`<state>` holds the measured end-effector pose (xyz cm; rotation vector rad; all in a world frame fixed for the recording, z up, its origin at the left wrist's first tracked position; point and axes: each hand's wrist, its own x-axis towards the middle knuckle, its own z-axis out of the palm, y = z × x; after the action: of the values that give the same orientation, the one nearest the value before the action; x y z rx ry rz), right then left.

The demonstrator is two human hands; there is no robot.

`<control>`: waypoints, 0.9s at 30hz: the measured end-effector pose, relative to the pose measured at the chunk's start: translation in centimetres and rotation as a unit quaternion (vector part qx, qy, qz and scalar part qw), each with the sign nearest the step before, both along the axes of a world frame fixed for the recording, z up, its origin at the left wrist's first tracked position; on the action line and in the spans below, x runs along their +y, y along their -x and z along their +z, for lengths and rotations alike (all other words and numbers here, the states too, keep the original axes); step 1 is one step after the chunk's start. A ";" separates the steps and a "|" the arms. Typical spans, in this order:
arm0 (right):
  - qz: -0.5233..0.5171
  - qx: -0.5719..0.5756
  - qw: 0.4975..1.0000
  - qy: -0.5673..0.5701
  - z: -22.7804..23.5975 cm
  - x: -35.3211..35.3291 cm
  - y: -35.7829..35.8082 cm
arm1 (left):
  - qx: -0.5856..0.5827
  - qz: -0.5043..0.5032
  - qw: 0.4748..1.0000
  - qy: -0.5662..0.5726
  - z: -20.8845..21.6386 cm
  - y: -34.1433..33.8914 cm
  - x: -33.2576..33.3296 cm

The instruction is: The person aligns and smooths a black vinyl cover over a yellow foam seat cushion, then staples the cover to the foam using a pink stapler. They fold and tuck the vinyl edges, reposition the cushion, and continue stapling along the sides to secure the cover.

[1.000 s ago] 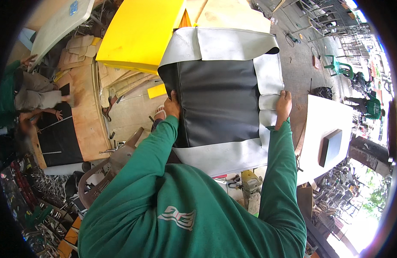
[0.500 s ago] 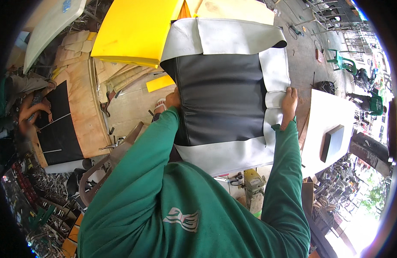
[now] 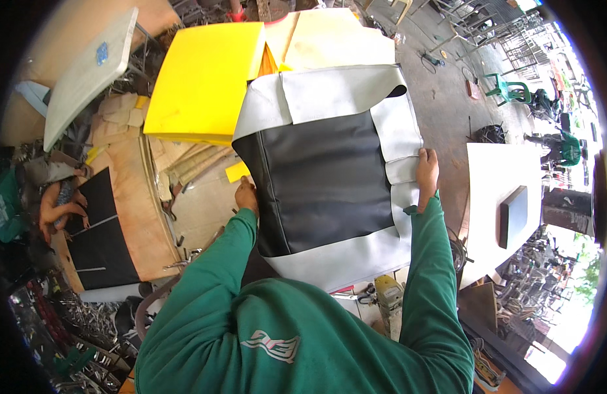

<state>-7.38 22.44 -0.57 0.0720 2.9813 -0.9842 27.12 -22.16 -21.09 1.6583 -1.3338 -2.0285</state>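
A black leatherette seat cover [image 3: 326, 180] with pale grey underside showing along its turned-over borders is spread out in front of me. At its left edge my left hand [image 3: 247, 196] is closed, apparently pinching the black side; the fingertips are partly hidden. My right hand [image 3: 428, 172] grips the grey border at the right edge, thumb and fingers closed on it. The near grey border lies close to my chest, and a curled fold shows at the far right corner.
Beyond the cover are a yellow foam block [image 3: 205, 79] and tan sheets [image 3: 336, 39]. At left a co-worker's hands [image 3: 72, 209] rest by a black sheet [image 3: 106, 230]. Scissors [image 3: 366, 295] and a machine [image 3: 387, 292] lie near me. A white board [image 3: 491, 197] holds a black pad [image 3: 514, 217].
My view has shifted, so the cover appears lower and a little left. My left hand shows more fully beside the cover's left edge; the right hand keeps its hold.
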 end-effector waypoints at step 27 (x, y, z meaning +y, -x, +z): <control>-0.610 -0.063 0.786 0.082 3.3 -23.9 -52.8 | -0.010 -0.689 0.710 0.144 21.3 32.0 -22.8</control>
<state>45.39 -1.49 2.72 2.1136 2.4217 -1.1076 -4.84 -45.00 0.21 0.3203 -3.2482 -1.9555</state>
